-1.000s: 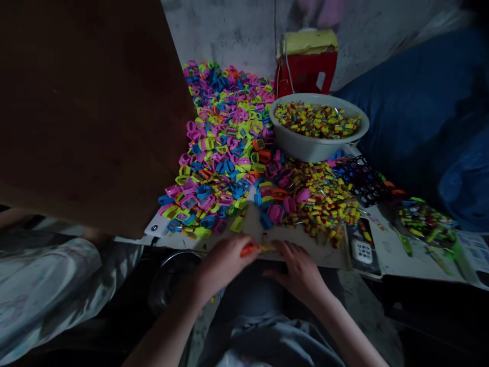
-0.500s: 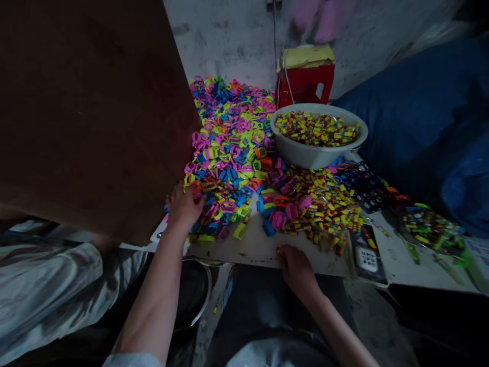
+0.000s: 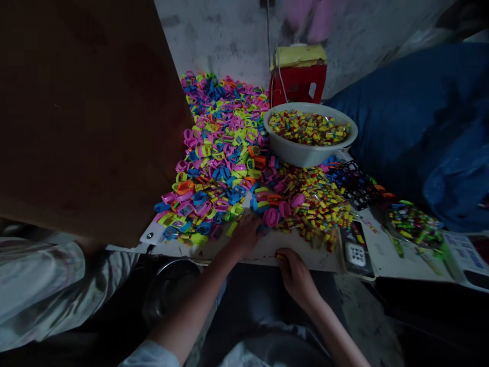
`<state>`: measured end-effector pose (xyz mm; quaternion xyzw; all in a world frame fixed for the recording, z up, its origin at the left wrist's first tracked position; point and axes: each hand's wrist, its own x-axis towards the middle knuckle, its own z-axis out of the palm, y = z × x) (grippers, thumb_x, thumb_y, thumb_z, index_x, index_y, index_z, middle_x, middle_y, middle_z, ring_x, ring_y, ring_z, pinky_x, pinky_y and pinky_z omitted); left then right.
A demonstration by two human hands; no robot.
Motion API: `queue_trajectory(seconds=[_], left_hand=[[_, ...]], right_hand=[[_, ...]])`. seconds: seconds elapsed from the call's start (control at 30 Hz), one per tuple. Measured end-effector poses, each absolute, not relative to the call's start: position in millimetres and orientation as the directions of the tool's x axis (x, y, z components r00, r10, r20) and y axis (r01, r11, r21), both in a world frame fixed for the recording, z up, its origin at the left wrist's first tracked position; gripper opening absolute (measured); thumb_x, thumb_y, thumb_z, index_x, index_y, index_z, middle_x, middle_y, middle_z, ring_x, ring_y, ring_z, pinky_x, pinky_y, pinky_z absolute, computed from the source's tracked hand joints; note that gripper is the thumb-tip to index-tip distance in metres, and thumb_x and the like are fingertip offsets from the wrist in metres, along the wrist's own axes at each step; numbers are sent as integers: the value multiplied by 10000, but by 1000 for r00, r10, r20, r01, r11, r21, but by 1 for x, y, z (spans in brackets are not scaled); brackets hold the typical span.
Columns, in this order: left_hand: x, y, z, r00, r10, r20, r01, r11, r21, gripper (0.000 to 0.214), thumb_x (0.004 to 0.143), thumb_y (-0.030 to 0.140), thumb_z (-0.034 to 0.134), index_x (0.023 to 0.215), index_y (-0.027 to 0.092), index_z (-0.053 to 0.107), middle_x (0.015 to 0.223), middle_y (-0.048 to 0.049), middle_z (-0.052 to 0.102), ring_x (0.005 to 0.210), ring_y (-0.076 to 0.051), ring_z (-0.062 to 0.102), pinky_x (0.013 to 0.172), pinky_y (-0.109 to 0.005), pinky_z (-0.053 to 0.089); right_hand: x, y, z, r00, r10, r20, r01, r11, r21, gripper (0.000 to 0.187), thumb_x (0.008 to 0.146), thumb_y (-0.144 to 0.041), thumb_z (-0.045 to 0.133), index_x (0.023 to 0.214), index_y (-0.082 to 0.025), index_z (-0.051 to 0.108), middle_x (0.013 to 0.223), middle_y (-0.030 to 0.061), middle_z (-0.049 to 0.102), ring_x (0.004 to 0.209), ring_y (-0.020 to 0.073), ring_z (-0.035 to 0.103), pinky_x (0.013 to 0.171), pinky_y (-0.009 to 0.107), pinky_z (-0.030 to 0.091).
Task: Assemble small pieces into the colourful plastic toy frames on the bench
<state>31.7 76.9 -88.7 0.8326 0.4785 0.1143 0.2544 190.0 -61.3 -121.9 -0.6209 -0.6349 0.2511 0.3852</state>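
Observation:
My left hand (image 3: 246, 237) is over the front of the table, blurred by motion. Its fingertips are beside a blue plastic toy watch (image 3: 265, 229), and I cannot tell whether they grip it. A pink toy watch (image 3: 271, 217) lies just beyond. At the table's front edge, my right hand (image 3: 297, 275) is closed, with a small yellow-and-red wrapped piece (image 3: 280, 255) between thumb and fingers. Many similar wrapped pieces (image 3: 319, 204) form a loose pile farther right. Toy watches in pink, blue, yellow and orange (image 3: 225, 137) spread across the left and back.
A grey-white basin (image 3: 311, 155) holds more wrapped pieces, in front of a red stool (image 3: 298, 84). A tall brown board (image 3: 84, 122) blocks the left. To the right are a black grid tray (image 3: 355, 186), a phone (image 3: 357, 252) and a big blue bag (image 3: 412, 122). Someone's patterned clothing (image 3: 46, 285) shows at lower left.
My left hand has moved right, from the toy watches by the brown board to the front middle of the table. My right hand stays almost in place. The view has shifted slightly.

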Motion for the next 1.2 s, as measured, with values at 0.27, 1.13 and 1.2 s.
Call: queue_trajectory(seconds=[0.27, 1.13, 1.2], left_hand=[[14, 23, -65, 485, 874, -23, 361, -175, 916, 206, 858, 272, 662, 1012, 191, 550, 1149, -72, 655, 1080, -179, 634, 941, -299, 486], [17, -16, -10, 465, 876, -129, 275, -4, 961, 596, 763, 381, 781, 1289, 267, 525, 1160, -52, 688, 1057, -188, 664, 915, -267, 503], [16, -15, -16, 481, 853, -204, 280, 71, 957, 509, 800, 420, 735, 1246, 247, 561, 1150, -56, 688, 1034, -189, 663, 896, -269, 500]], right_hand=[[185, -64, -92, 147, 980, 137, 363, 75, -929, 154, 955, -281, 480, 1043, -197, 574, 872, 46, 673, 726, 150, 622, 658, 243, 496], [191, -82, -30, -67, 913, 402, 764, 306, -568, 157, 940, -164, 469, 1076, -198, 538, 929, 77, 655, 818, 205, 622, 724, 326, 470], [192, -81, -30, -136, 913, 383, 855, 304, -421, 166, 933, -201, 484, 1087, -178, 543, 906, 85, 660, 780, 219, 612, 709, 342, 429]])
